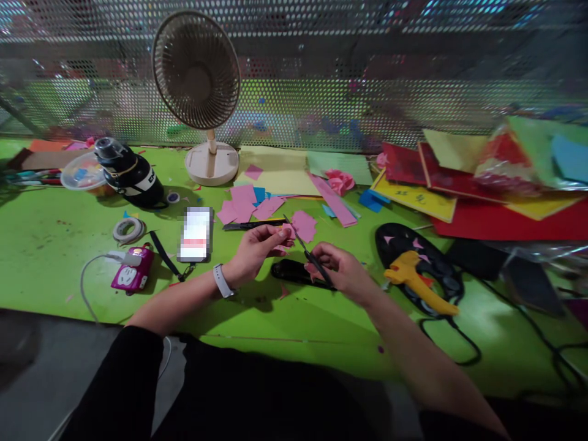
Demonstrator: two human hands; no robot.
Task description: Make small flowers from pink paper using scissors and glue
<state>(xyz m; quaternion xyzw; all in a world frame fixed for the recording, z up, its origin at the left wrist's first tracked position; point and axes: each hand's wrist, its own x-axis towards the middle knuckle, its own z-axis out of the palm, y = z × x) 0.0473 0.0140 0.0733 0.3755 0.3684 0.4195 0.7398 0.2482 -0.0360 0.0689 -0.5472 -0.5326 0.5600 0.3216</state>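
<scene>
Fingers of left hand (255, 251) pinch at least one pink paper piece (289, 231), fingers of right hand (342, 272) curl round one pair of scissors (301, 243), both above desk (257, 318) between near and far edges, one fan (198, 73) at far edge.

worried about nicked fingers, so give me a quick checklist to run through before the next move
1. Left hand pinches the small pink paper: ok.
2. Right hand has the scissors by the handles: ok.
3. Scissor blades clear of the left fingertips: cannot tell; they are very close.
4. Slim black tool beyond the left hand has no blade out: cannot tell.
5. Yellow glue gun, on the black oval tray, is apart from both hands: ok.
6. Work surface under the hands free of clutter: not ok; a dark elongated object lies there.
</scene>
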